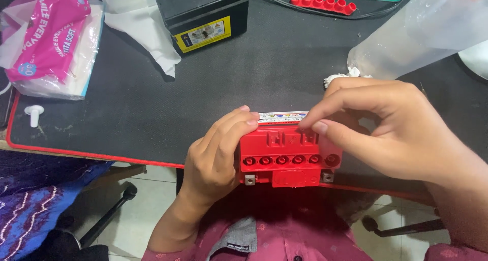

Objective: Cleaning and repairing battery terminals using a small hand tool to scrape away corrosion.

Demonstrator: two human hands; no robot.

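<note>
Red battery (pixel 287 157) at near edge of surface (pixel 152 113), six open cell holes facing up. Left hand (pixel 216 157) grips its left end. Right hand (pixel 386 126), fingers pinched at top ridge, possibly on small tab. Steady case, keep level.

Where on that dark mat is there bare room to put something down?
The widest bare patch of the black mat lies between the pink tissue pack, the black battery and the left hand. It is crowded at the near edge, where both hands grip the red battery, and by the clear plastic bag behind the right hand.
</note>
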